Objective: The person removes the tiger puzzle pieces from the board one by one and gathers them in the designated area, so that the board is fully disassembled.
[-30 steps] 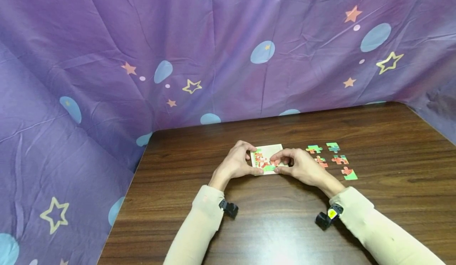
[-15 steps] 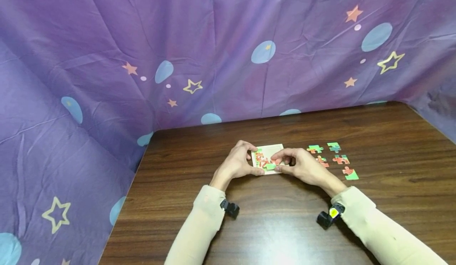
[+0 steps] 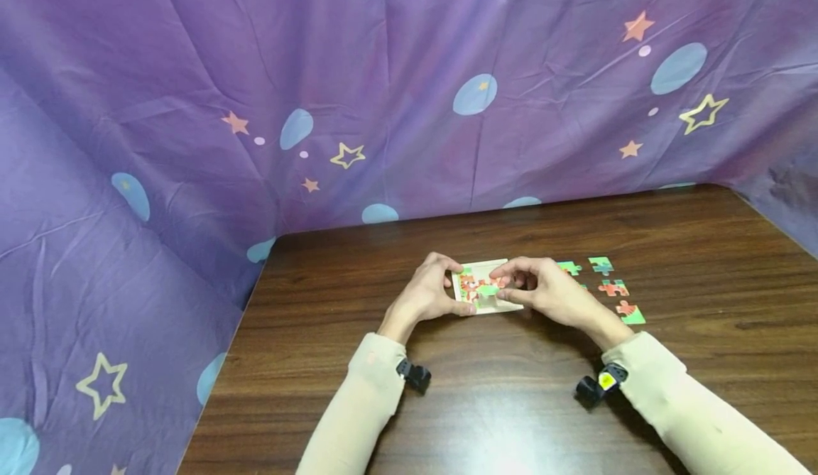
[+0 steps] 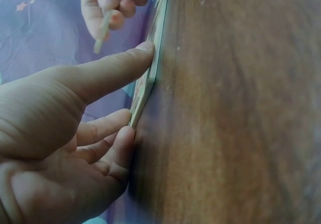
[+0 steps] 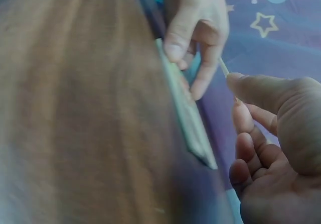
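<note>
Head view: puzzle piece (image 3: 571,268) right of centre was partly hidden by right hand (image 3: 554,292); sleeves (image 3: 354,404) ran off bottom edge. Left wrist view: pinched piece (image 4: 103,32) was blurred at upper left.

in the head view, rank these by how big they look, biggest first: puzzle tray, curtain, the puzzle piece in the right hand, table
1. Curtain
2. Table
3. Puzzle tray, gripped by the left hand
4. Puzzle piece, pinched in the right hand and partly hidden by it
</note>
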